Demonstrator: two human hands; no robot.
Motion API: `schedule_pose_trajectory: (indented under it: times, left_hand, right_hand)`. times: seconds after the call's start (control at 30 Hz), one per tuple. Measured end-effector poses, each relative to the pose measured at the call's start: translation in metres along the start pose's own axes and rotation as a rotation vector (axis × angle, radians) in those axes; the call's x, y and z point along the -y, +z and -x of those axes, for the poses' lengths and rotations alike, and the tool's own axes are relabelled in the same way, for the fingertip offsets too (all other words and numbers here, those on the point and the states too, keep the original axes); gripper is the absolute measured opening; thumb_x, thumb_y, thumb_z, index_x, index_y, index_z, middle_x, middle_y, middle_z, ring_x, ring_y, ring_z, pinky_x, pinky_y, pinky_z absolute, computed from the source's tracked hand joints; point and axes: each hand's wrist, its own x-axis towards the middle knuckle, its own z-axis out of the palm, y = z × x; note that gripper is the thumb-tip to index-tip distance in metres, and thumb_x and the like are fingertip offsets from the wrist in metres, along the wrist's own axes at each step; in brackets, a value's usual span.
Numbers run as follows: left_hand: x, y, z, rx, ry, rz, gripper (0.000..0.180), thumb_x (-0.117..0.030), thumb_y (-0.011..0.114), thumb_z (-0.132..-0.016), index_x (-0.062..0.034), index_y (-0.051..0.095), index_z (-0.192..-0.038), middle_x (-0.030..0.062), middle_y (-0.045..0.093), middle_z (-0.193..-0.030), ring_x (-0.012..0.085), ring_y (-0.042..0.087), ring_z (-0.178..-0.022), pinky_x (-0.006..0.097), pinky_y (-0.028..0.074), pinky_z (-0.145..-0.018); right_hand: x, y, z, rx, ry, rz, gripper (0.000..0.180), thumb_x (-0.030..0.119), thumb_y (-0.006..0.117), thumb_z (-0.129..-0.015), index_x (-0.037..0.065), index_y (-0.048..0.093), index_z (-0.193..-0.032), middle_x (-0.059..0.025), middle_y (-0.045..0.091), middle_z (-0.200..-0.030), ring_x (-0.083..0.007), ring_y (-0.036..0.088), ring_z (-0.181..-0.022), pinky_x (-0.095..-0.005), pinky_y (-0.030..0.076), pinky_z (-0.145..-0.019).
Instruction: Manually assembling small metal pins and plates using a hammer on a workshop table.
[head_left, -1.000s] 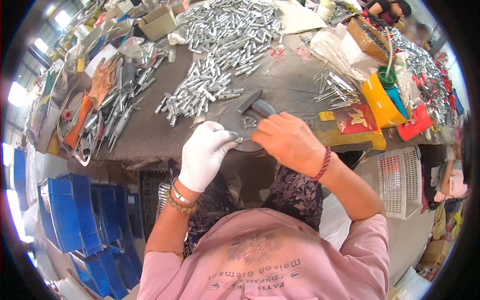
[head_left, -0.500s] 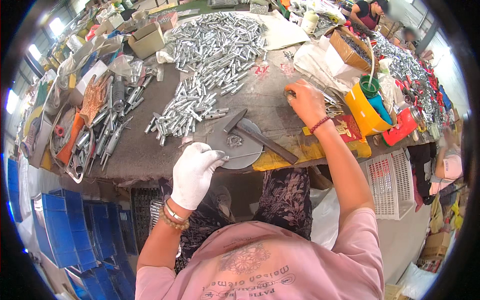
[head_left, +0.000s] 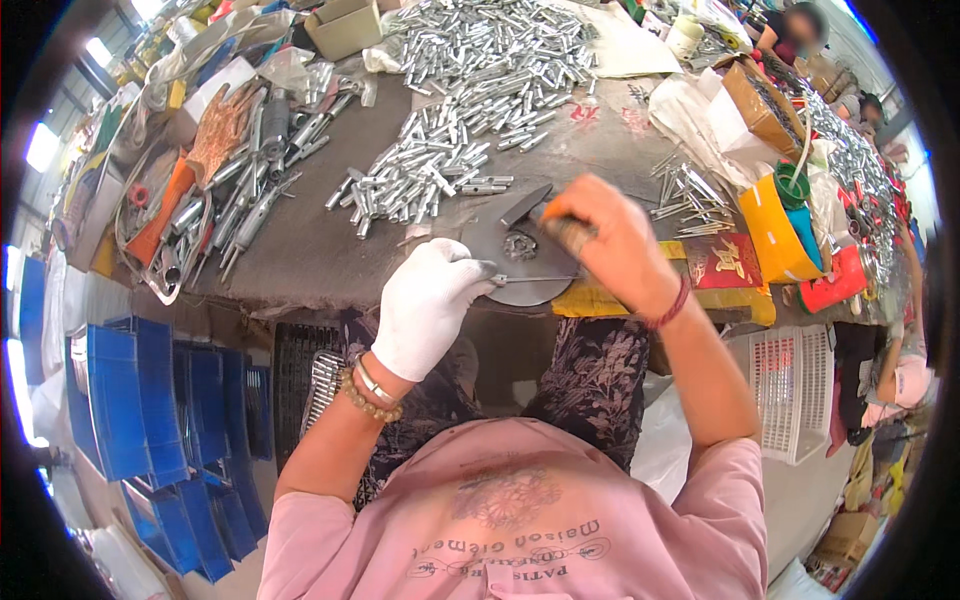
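Observation:
My left hand (head_left: pixel 425 305), in a white glove, pinches one end of a thin metal rod (head_left: pixel 540 278) between thumb and fingers. The rod lies level across the front of a round grey metal plate (head_left: pixel 480 232) at the table's near edge. On that plate sits a small ringed metal piece (head_left: pixel 519 246). Just behind the piece rests the head of a hammer (head_left: pixel 524 206). My bare right hand (head_left: pixel 615 245), fingers curled, hovers over where the hammer's handle lies and hides it. Motion smears those fingers, so whether they grip the handle is unclear.
A large heap of short silvery metal tubes (head_left: pixel 490 70) spreads over the worn table. Thin rods (head_left: pixel 690 200) lie loose at right, by a yellow container (head_left: pixel 775 235). Tools and an orange glove (head_left: pixel 220 135) fill the left side. Blue bins (head_left: pixel 125 400) stand below left, a white basket (head_left: pixel 790 390) below right.
My right hand has swung from the loose rods down and inward over the hammer's handle. My left hand still pinches the rod over the plate. The whole view has shifted slightly.

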Motion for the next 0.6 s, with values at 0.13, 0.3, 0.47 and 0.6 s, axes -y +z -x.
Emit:
schedule_pose_trajectory:
  times: [0.13,0.3,0.47,0.6]
  left_hand:
    - [0.003,0.002,0.0,0.001,0.007,-0.018,0.022,-0.008,0.085,-0.08,-0.0103,0.08,-0.102,0.0074,0.068,-0.094,0.0286,0.067,-0.091,0.038,0.055,-0.082]
    - [0.003,0.002,0.002,0.001,0.013,-0.022,0.023,-0.008,0.086,-0.08,-0.0107,0.08,-0.102,0.0072,0.068,-0.095,0.0288,0.068,-0.093,0.039,0.055,-0.083]
    - [0.002,0.002,0.003,-0.003,0.014,-0.041,0.024,-0.008,0.086,-0.079,-0.0107,0.08,-0.102,0.0073,0.069,-0.096,0.0289,0.068,-0.094,0.039,0.055,-0.083]
    - [0.003,0.004,0.004,-0.026,0.007,-0.03,0.024,-0.008,0.086,-0.078,-0.0098,0.079,-0.101,0.0072,0.069,-0.095,0.029,0.068,-0.093,0.039,0.055,-0.083]
  right_hand:
    - [0.027,0.029,0.017,-0.006,-0.031,-0.026,0.019,-0.001,0.071,-0.081,0.006,0.074,-0.098,-0.0125,0.065,-0.098,-0.0369,0.065,-0.098,-0.0461,0.053,-0.086]
    - [0.032,0.041,0.023,-0.014,-0.025,0.023,0.022,-0.003,0.065,-0.081,0.005,0.074,-0.1,-0.0116,0.065,-0.101,-0.0364,0.064,-0.101,-0.0461,0.05,-0.092]
    - [0.037,0.042,0.024,-0.013,-0.069,0.06,0.022,-0.003,0.065,-0.081,0.004,0.073,-0.101,-0.0112,0.064,-0.104,-0.0361,0.063,-0.102,-0.0461,0.05,-0.091]
    - [0.047,0.04,0.023,-0.032,-0.139,0.205,0.018,0.0,0.068,-0.082,0.005,0.071,-0.099,-0.0094,0.061,-0.103,-0.0339,0.062,-0.1,-0.0459,0.05,-0.09]
